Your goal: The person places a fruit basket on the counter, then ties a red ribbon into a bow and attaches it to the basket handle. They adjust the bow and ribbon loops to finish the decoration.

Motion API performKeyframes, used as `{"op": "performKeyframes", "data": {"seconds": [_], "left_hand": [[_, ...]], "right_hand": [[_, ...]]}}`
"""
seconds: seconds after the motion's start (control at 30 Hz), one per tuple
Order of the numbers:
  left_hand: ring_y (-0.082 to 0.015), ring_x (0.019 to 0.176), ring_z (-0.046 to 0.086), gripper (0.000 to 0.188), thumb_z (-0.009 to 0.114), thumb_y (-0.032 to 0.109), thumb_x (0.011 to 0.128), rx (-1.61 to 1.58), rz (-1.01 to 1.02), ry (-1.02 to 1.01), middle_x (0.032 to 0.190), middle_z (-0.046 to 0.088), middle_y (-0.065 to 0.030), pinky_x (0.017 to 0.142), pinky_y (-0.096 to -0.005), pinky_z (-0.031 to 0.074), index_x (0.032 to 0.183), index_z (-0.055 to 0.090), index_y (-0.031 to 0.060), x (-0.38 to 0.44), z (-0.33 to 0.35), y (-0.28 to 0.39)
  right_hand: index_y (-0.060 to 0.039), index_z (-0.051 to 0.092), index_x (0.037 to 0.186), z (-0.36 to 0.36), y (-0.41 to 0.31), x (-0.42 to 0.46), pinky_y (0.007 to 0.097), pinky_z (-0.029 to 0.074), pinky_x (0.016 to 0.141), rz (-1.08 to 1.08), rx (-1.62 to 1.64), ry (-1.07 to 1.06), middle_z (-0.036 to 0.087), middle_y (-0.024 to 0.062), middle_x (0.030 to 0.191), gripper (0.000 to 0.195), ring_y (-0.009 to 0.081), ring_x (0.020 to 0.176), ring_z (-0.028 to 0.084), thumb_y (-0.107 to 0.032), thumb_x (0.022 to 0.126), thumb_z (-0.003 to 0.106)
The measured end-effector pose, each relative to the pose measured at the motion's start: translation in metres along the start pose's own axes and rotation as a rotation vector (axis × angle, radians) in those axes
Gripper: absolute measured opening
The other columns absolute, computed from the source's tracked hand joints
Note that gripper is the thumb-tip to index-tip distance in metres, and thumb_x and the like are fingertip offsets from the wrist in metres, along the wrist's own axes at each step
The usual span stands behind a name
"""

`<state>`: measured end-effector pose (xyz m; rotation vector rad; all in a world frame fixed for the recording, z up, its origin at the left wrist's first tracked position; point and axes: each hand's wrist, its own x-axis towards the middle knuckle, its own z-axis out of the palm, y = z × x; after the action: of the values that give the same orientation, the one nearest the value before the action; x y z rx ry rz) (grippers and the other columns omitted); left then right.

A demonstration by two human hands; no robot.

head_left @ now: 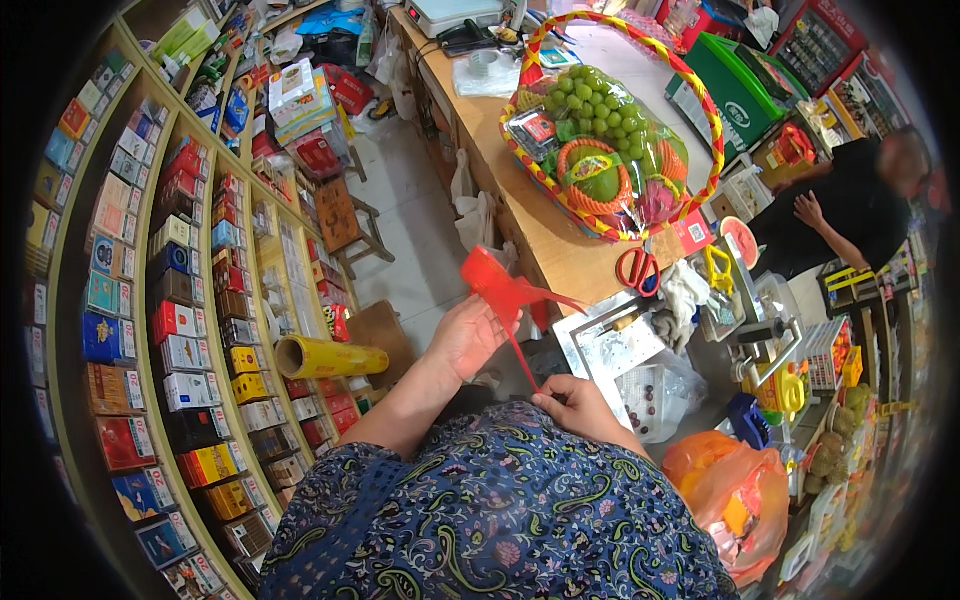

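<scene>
My left hand (475,334) holds a looped red ribbon (501,294) in front of my body, its fingers closed around the lower side of the loops. One thin strand of the ribbon runs down to my right hand (566,401), which pinches the end between thumb and fingers. Another ribbon tail points right toward the counter. Beyond my hands, a fruit basket (559,201) wrapped in clear film stands on the wooden counter (577,266). Green grapes (592,105) and a melon in an orange foam net (598,180) show through the film. Red-handled scissors (638,271) lie at the counter's edge.
Shelves of small boxes (184,352) fill the left side. A yellow film roll (332,358) and a wooden stool (349,217) stand nearby. At right are an orange plastic bag (727,495), a metal tray (611,345) and a person in black (832,202).
</scene>
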<state>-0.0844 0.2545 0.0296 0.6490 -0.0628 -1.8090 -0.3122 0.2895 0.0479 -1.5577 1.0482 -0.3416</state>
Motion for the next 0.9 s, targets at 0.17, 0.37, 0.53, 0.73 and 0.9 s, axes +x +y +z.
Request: {"op": "performKeyframes", "data": {"seconds": [0.17, 0.37, 0.53, 0.73, 0.9], "left_hand": [[-0.0199, 0.11, 0.058, 0.028, 0.045, 0.013, 0.099, 0.033, 0.14, -0.145, 0.121, 0.059, -0.0073, 0.095, -0.0387, 0.047, 0.125, 0.051, 0.0058, 0.003, 0.031, 0.01], [-0.0218, 0.117, 0.053, 0.029, 0.046, 0.007, 0.098, 0.118, 0.177, -0.32, 0.127, 0.055, -0.0077, 0.102, -0.0383, 0.041, 0.126, 0.053, 0.0049, 0.002, 0.042, 0.019], [-0.0272, 0.096, 0.064, 0.033, 0.054, 0.02, 0.095, 0.226, 0.314, -0.398, 0.112, 0.062, -0.0165, 0.088, -0.0425, 0.052, 0.123, 0.049, 0.0025, 0.005, 0.056, 0.02], [-0.0266, 0.094, 0.065, 0.038, 0.056, 0.027, 0.095, 0.241, 0.329, -0.54, 0.107, 0.064, -0.0154, 0.085, -0.0419, 0.053, 0.124, 0.048, 0.0044, -0.006, 0.077, 0.031], [-0.0218, 0.103, 0.061, 0.036, 0.058, 0.026, 0.094, 0.165, 0.32, -0.627, 0.114, 0.061, -0.0092, 0.09, -0.0379, 0.05, 0.124, 0.05, 0.0077, -0.014, 0.088, 0.039]], "right_hand": [[-0.0004, 0.065, 0.085, -0.006, 0.016, -0.015, 0.0294, 0.046, 0.062, 0.088, 0.037, 0.06, 0.06, 0.0099, 0.075, 0.012, 0.0172, 0.068, 0.058, -0.013, 0.086, 0.067], [0.0004, 0.063, 0.08, -0.008, 0.035, -0.02, 0.0278, 0.044, 0.057, 0.039, 0.009, 0.144, 0.056, 0.0041, 0.066, 0.015, 0.0108, 0.063, 0.052, -0.012, 0.087, 0.067], [-0.0007, 0.065, 0.082, -0.008, 0.04, -0.017, 0.0276, 0.045, 0.057, 0.098, -0.002, 0.209, 0.059, 0.003, 0.067, 0.016, 0.0096, 0.062, 0.053, -0.016, 0.088, 0.066], [-0.0012, 0.066, 0.084, -0.012, 0.034, -0.02, 0.0263, 0.047, 0.06, 0.013, -0.034, 0.216, 0.063, 0.003, 0.071, 0.012, 0.008, 0.067, 0.056, -0.012, 0.089, 0.063], [-0.0018, 0.067, 0.09, -0.004, 0.094, -0.003, 0.0258, 0.047, 0.063, 0.136, 0.225, 0.131, 0.066, 0.0062, 0.077, 0.008, 0.0074, 0.073, 0.059, -0.008, 0.089, 0.062]]}}
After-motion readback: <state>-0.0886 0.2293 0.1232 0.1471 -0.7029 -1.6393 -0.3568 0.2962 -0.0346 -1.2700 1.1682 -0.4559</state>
